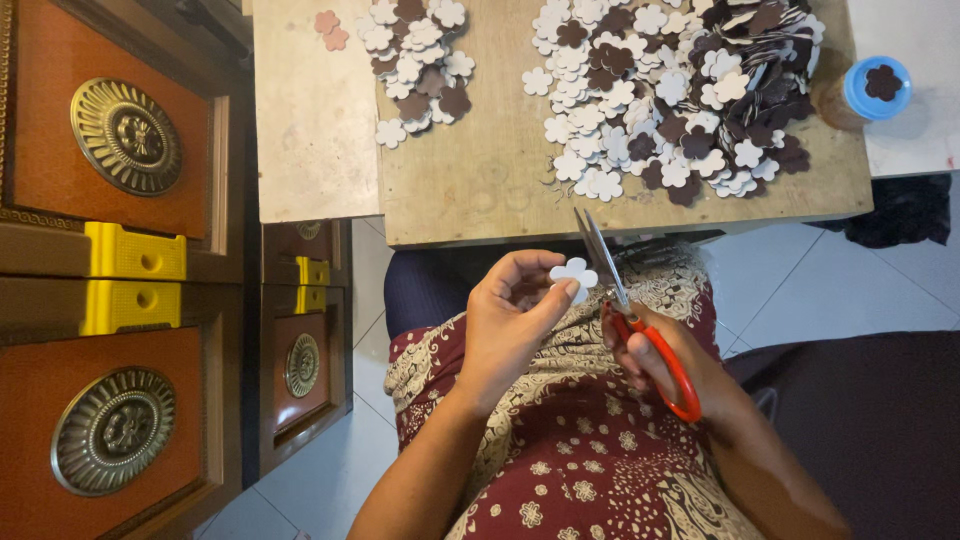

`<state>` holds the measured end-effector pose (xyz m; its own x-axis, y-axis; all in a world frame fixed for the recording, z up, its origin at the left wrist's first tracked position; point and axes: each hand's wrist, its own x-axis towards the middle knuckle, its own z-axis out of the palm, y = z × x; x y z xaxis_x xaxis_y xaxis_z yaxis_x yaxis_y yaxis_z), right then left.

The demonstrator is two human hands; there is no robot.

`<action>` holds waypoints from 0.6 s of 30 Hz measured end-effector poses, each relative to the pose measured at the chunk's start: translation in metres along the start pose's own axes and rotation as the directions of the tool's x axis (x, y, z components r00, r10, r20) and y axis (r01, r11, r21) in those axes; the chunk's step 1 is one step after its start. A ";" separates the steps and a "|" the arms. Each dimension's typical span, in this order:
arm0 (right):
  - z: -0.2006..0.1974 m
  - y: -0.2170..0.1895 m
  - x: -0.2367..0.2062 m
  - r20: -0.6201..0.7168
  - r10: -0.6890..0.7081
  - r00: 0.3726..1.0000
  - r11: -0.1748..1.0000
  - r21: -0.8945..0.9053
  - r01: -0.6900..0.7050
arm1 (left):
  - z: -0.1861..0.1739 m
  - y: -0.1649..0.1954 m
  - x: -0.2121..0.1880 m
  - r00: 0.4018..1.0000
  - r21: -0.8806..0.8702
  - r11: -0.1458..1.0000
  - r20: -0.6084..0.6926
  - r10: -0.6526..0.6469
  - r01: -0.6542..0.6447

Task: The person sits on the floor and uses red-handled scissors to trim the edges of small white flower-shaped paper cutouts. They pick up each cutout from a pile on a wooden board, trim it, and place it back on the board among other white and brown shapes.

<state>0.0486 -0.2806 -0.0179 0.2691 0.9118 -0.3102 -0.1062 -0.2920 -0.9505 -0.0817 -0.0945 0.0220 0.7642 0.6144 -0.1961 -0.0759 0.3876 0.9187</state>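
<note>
My left hand point(510, 315) pinches a small white flower-shaped cutout point(573, 273) between thumb and fingers, above my lap. My right hand point(668, 365) grips red-handled scissors point(640, 325), whose blades point up toward the table edge, just right of the cutout. On the wooden board point(480, 180) ahead lie a large pile of white and brown flower cutouts point(675, 90) and a smaller pile point(415, 60) to its left.
A blue-lidded jar point(868, 92) with a brown flower on its lid stands at the right. Two pink cutouts point(328, 28) lie on the beige surface at the left. Carved wooden cabinets with brass medallions point(125, 135) and yellow blocks point(135, 253) fill the left side. White tiled floor shows below.
</note>
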 end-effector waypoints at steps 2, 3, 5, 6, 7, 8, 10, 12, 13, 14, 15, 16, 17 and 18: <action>0.000 0.000 0.000 0.012 -0.029 0.999 1.000 0.009 0.029 | 0.000 -0.001 0.001 1.000 -0.003 1.000 0.002 0.000 0.000; 0.000 0.000 0.000 0.018 -0.044 0.999 0.999 0.014 0.044 | 0.001 -0.001 0.001 1.000 0.005 1.000 -0.003 -0.006 0.006; 0.000 0.001 0.001 0.022 -0.046 0.999 0.999 -0.003 0.046 | 0.000 -0.001 0.001 1.000 0.019 1.000 -0.013 -0.017 0.017; -0.001 0.001 0.001 0.024 -0.047 0.999 0.999 -0.012 0.048 | 0.001 0.000 0.001 1.000 0.027 0.999 -0.016 -0.021 0.021; -0.001 0.002 0.001 0.021 -0.044 0.999 0.999 -0.026 0.045 | 0.001 0.000 0.001 0.999 0.034 0.999 -0.020 -0.025 0.026; -0.001 0.002 0.002 0.019 -0.041 0.999 0.998 -0.039 0.042 | 0.001 0.001 0.001 0.999 0.041 0.999 -0.024 -0.030 0.031; 0.000 0.004 0.002 0.020 -0.026 0.999 0.999 -0.033 0.026 | 0.001 0.001 0.000 0.999 0.016 0.999 -0.019 -0.035 0.035; 0.000 0.006 0.002 0.027 -0.001 1.000 1.000 0.007 0.001 | 0.001 0.002 0.000 0.999 0.000 0.999 -0.020 -0.039 0.039; 0.001 0.006 0.001 0.028 0.003 1.000 1.000 0.003 -0.003 | 0.001 0.001 0.000 0.999 -0.004 0.999 -0.022 -0.041 0.041; 0.001 0.006 0.001 0.029 0.004 1.000 1.000 -0.003 -0.004 | 0.001 0.001 0.000 0.999 -0.007 0.999 -0.023 -0.042 0.042; 0.001 0.007 0.000 0.028 0.005 1.000 1.000 -0.009 -0.005 | 0.001 0.000 0.000 0.999 -0.009 0.999 -0.027 -0.039 0.039; 0.001 0.006 0.000 0.030 0.007 1.000 1.000 -0.001 -0.007 | 0.000 -0.001 0.001 0.999 -0.012 0.999 -0.032 -0.038 0.037; 0.001 0.006 0.000 0.033 0.010 0.999 1.000 0.008 -0.010 | 0.000 -0.002 0.001 0.999 -0.014 0.999 -0.038 -0.037 0.036; 0.001 0.006 0.000 0.036 0.012 0.999 1.000 0.016 -0.012 | 0.001 -0.004 0.001 0.998 0.018 0.999 -0.049 -0.031 0.032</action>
<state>0.0467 -0.2823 -0.0231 0.2336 0.9181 -0.3203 -0.1244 -0.2985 -0.9463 -0.0806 -0.0959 0.0187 0.7339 0.6349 -0.2413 -0.0399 0.3950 0.9178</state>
